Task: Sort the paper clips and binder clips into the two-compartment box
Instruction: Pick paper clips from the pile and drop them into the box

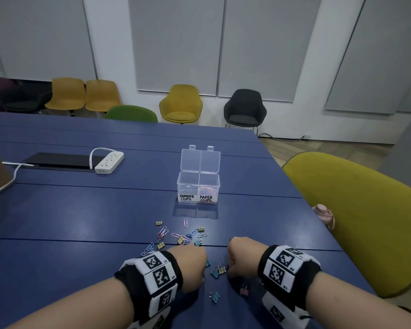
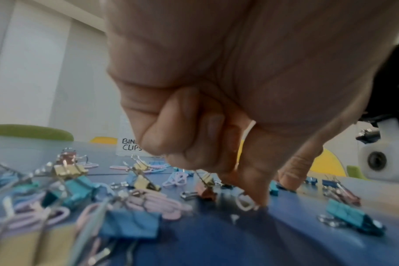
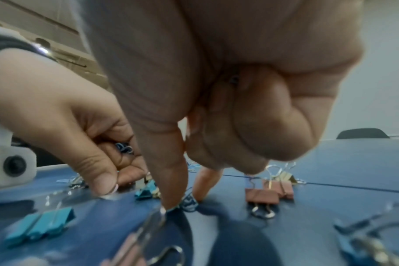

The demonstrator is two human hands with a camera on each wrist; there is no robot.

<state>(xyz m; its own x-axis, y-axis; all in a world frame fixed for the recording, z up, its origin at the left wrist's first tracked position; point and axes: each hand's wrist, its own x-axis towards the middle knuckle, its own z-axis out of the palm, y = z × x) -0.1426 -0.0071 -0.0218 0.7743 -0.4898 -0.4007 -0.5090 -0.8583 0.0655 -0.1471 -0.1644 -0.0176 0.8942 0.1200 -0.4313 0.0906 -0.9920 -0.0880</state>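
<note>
The clear two-compartment box [image 1: 198,186] stands open mid-table; its right cell, labelled PAPER CLIPS, holds paper clips [image 1: 207,190], and the left cell, labelled BINDER CLIPS, looks empty. Coloured paper clips and binder clips [image 1: 180,236] lie scattered in front of it. My left hand [image 1: 202,264] is down on the table, fingers curled round blue paper clips [image 3: 124,148], its tips touching a pale paper clip [image 2: 246,204]. My right hand [image 1: 230,264] pinches a blue paper clip [image 3: 190,204] against the table between thumb and forefinger. Several binder clips [image 1: 217,270] lie between the hands.
A pink binder clip [image 1: 244,290] and a teal one [image 1: 215,297] lie near my wrists. A white power strip [image 1: 109,162] and a black panel [image 1: 59,160] sit at the far left. A yellow-green chair [image 1: 365,210] and a pink bottle [image 1: 324,216] stand by the table's right edge.
</note>
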